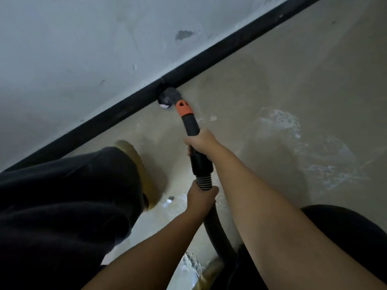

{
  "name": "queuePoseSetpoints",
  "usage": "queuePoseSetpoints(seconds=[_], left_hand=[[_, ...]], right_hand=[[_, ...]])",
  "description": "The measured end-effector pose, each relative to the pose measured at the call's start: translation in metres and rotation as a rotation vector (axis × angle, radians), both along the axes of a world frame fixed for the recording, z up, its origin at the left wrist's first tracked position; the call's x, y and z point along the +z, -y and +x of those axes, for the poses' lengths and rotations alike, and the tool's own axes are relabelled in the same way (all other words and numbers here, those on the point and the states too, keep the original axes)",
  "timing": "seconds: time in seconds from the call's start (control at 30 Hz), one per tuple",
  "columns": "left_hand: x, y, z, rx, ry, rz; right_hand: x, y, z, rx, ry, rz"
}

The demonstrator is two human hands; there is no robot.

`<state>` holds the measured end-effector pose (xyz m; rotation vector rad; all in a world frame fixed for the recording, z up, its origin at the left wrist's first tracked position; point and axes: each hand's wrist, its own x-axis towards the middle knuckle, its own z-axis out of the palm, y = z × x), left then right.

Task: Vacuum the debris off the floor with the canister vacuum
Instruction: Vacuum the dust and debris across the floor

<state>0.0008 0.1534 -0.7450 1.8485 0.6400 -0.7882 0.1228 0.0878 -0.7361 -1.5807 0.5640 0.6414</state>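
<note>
Both forearms reach down from me: my left hand (200,198) grips the ribbed hose (211,218), and my right hand (200,141) is wrapped round the black wand (192,126) further along. At the wand's orange collar (183,107) sits the nozzle (168,96), pressed to the floor (251,91) against the black baseboard (117,114), with a white scrap (164,106) at its mouth. More bits of debris (168,201) lie near my tan shoe (136,164). White dust smears (293,132) mark the floor off right.

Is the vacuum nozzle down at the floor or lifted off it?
Down: the nozzle sits at the floor against the black baseboard, over a white scrap.
</note>
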Motion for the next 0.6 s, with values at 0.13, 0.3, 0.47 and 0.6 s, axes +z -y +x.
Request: queuePoseSetpoints(seconds=[0.13, 0.3, 0.47, 0.6], left_hand=[[0.003, 0.016, -0.010, -0.091, -0.009, -0.049], [0.000, 0.037, 0.025, -0.466, 0.031, -0.110], [-0.010, -0.028, -0.009, -0.379, -0.090, -0.144], [-0.009, -0.084, -0.038, -0.242, -0.148, -0.187]], right_hand=[[0.005, 0.030, -0.018, -0.193, 0.008, -0.086], [-0.004, 0.096, -0.028, -0.812, -0.005, -0.230], [-0.003, 0.017, -0.051, -0.542, -0.035, -0.197], [0.010, -0.059, -0.065, -0.245, -0.041, -0.156]])
